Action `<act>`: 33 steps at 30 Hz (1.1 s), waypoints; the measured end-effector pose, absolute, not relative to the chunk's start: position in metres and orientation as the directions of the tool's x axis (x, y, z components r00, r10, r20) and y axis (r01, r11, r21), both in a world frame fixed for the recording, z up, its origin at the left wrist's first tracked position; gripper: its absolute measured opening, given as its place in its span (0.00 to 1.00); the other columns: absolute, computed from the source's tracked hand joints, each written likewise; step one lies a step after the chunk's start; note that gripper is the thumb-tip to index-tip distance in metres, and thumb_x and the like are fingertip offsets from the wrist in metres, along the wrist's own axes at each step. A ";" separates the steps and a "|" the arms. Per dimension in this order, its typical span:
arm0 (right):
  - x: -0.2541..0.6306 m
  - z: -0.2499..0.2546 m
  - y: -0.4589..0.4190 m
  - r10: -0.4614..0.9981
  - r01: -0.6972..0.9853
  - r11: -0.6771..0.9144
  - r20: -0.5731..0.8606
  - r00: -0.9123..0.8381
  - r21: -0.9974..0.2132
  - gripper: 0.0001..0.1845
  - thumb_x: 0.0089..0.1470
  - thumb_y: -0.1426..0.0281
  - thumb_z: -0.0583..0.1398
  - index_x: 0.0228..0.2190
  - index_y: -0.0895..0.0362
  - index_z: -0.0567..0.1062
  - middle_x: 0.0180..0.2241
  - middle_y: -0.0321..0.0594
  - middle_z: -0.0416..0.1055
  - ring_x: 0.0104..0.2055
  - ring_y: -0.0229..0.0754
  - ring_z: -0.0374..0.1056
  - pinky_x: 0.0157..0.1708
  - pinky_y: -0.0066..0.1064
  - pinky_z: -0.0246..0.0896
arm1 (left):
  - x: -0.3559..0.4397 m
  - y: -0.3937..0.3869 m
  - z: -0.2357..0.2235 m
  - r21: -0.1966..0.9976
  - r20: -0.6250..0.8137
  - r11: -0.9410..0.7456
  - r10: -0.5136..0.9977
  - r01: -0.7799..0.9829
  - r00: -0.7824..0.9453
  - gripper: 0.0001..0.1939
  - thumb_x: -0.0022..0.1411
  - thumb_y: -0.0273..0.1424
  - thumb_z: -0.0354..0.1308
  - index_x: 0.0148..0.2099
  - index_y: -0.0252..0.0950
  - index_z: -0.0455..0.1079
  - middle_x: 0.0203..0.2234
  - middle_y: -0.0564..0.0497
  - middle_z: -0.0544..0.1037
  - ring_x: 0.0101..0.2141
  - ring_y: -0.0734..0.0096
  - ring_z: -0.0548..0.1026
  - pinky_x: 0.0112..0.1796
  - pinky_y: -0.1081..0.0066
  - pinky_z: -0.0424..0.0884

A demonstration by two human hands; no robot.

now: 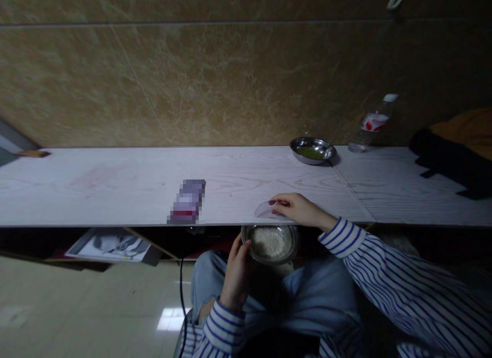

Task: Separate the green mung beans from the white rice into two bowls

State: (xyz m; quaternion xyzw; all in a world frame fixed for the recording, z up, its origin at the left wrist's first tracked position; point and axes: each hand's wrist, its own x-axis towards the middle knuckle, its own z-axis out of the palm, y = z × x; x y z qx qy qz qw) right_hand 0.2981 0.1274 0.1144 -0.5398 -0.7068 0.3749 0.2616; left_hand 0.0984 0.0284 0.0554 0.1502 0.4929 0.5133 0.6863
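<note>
My left hand [239,268] grips the left rim of a metal bowl [295,249], its thumb over the edge. The bowl holds white grains that look like rice [273,241]. It sits above my lap, just in front of the table edge. Above the bowl, at the front of the table, my right hand [295,208] pinches a thin, clear plastic piece with a rounded edge [263,210]. Whether that piece touches the tabletop I cannot tell. Farther back stands a second metal bowl [295,156] with small green bits [309,152] in it.
A blurred-out flat item [188,201] lies left on the white table [126,183]. A clear bottle [371,124] with a white cap stands by the wall, dark and orange cloth [457,147] at the right. Below are an open drawer [111,245] and a black cable [182,296].
</note>
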 end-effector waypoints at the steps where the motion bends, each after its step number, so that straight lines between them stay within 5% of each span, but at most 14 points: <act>1: 0.300 0.113 0.131 0.970 0.565 0.109 -0.036 -0.239 -0.818 0.15 0.58 0.74 0.60 0.45 0.60 0.81 0.40 0.47 0.83 0.41 0.46 0.78 0.41 0.33 0.71 | 0.099 0.028 0.055 0.709 -0.524 0.430 0.852 -0.558 -0.010 0.24 0.58 0.30 0.64 0.58 0.38 0.75 0.53 0.41 0.81 0.52 0.55 0.78 0.45 0.66 0.77; 33: 0.324 0.109 0.081 0.988 0.413 0.082 0.020 -0.152 -0.907 0.13 0.54 0.68 0.62 0.41 0.58 0.81 0.36 0.45 0.82 0.40 0.46 0.79 0.42 0.35 0.72 | 0.112 0.023 0.052 0.662 -0.555 0.484 0.830 -0.572 0.059 0.23 0.61 0.27 0.61 0.59 0.37 0.73 0.56 0.41 0.80 0.56 0.53 0.77 0.50 0.62 0.76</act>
